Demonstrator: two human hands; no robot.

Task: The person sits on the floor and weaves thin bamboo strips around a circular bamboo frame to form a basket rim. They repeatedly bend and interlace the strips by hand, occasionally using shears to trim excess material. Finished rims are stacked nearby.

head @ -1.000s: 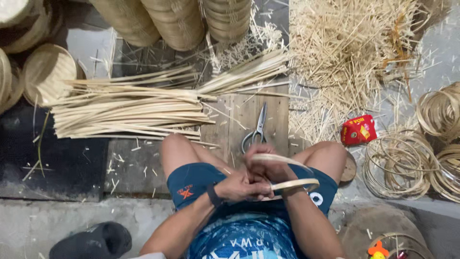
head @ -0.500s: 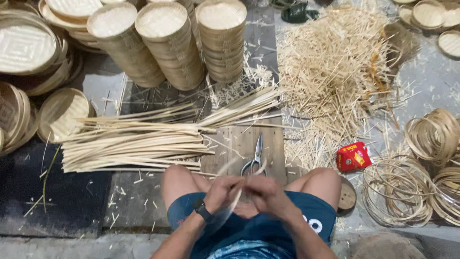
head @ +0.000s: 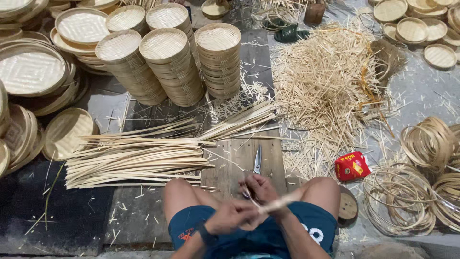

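Note:
I sit with my knees apart over a wooden board (head: 239,158). My left hand (head: 230,217) and my right hand (head: 261,189) meet in my lap, both closed on one thin bamboo strip (head: 282,200) that blurs out to the right across my thigh. A dark band is on my left wrist. Scissors (head: 257,160) lie on the board just beyond my right hand. A bundle of long bamboo strips (head: 139,156) lies to the left of the board.
Stacks of woven bamboo trays (head: 167,57) stand at the back, with flat round lids (head: 31,72) on the left. A heap of bamboo offcuts (head: 326,81) lies at the right. Coiled bamboo rings (head: 421,163) and a small red packet (head: 352,166) sit at the right.
The view has tilted up, showing more of the stacks behind. The curved strip loop seen earlier in my hands is now a straight blurred strip pulled between them.

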